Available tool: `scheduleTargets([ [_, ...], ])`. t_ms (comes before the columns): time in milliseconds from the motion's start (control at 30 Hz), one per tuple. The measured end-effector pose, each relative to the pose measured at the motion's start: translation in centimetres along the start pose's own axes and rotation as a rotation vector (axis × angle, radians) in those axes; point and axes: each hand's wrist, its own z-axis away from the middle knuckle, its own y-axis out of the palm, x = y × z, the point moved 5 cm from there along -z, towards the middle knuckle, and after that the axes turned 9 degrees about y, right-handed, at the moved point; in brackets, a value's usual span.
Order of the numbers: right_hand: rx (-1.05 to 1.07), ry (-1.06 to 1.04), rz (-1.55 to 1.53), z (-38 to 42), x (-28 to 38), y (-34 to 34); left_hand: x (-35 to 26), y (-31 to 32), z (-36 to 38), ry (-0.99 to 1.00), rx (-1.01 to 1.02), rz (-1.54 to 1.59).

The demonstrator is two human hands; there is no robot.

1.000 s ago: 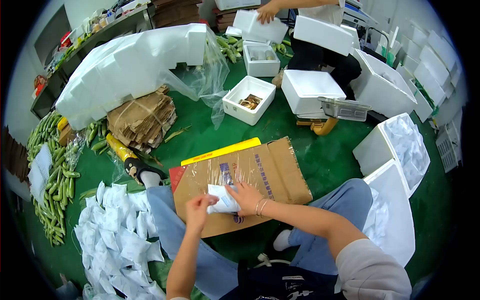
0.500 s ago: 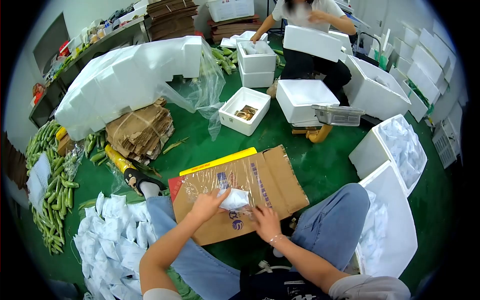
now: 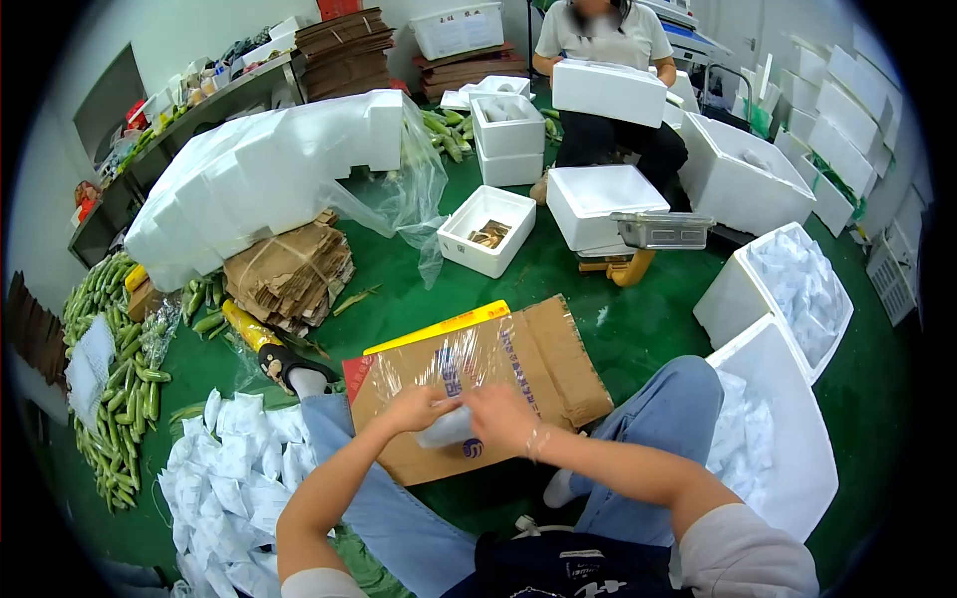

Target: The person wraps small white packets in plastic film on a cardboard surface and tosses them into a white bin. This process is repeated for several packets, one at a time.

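We have a small white pack (image 3: 446, 429) between both hands, lying on the flattened cardboard sheet (image 3: 498, 369) wrapped in clear film that rests across our lap. Left hand (image 3: 417, 409) curls over the pack's left end, fingers closed on it; right hand (image 3: 501, 417) covers its right side, fingers bent down on it. How tightly each one pinches we cannot tell, the pack is mostly hidden under them.

Progress, judging from how things lie: near left, a big heap of similar white packs (image 3: 234, 478) spreads on the green floor (image 3: 638, 329), so plenty looks handled or waiting. Right of us, two foam boxes (image 3: 788, 299) hold more white packs, the nearer one partly filled. The pack in hand is not in either spot yet, so this one is mid-step.

Farther out: a small foam box (image 3: 488, 231) with brownish contents, a metal tray (image 3: 662, 229) on a closed foam box, folded cartons (image 3: 289, 271), green pods (image 3: 115, 369) far left. A seated co-worker (image 3: 598, 40) holds a foam lid (image 3: 608, 92) at the far side.
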Motion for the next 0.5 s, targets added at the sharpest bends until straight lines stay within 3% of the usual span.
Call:
scheduleTargets([
  [33, -0.128, -0.205, 0.007, 2.3, 0.5, 0.1, 0.9, 0.6, 0.3, 0.001, -0.008, 0.002],
  [67, -0.060, -0.233, 0.072, 4.2, 1.0, -0.3, 2.3, 1.6, 0.9, -0.153, 0.090, 0.123],
  [133, 0.087, -0.228, 0.206, 5.6, 0.9, 0.9, 2.2, 2.7, 1.7, -0.380, 0.250, 0.288],
  [200, 0.131, -0.222, 0.255, 5.9, 0.5, 3.5, 7.4, 8.2, 1.4, -0.452, 0.336, 0.504],
  [267, 0.176, -0.204, 0.307, 5.5, -0.4, 5.5, 8.4, 10.2, 1.7, -0.492, 0.366, 0.582],
  [333, 0.268, -0.182, 0.204, 4.4, -1.5, 5.9, 6.4, 8.7, 0.2, -0.042, 0.096, 0.150],
  [367, 0.364, -0.161, 0.092, 4.0, -2.2, 6.1, 4.1, 7.6, 0.3, -0.035, 0.087, 0.158],
  [433, 0.524, -0.149, 0.019, 1.0, -3.0, 6.4, -2.4, 2.7, 1.5, 0.071, -0.165, -0.575],
  [467, 0.700, -0.094, 0.080, -0.7, -2.9, 6.5, -2.9, 2.3, 1.9, 0.124, -0.351, -0.520],
  [500, 0.873, -0.037, 0.139, -1.6, -2.9, 6.9, -4.0, 2.0, 2.5, 0.121, -0.353, -0.519],
])
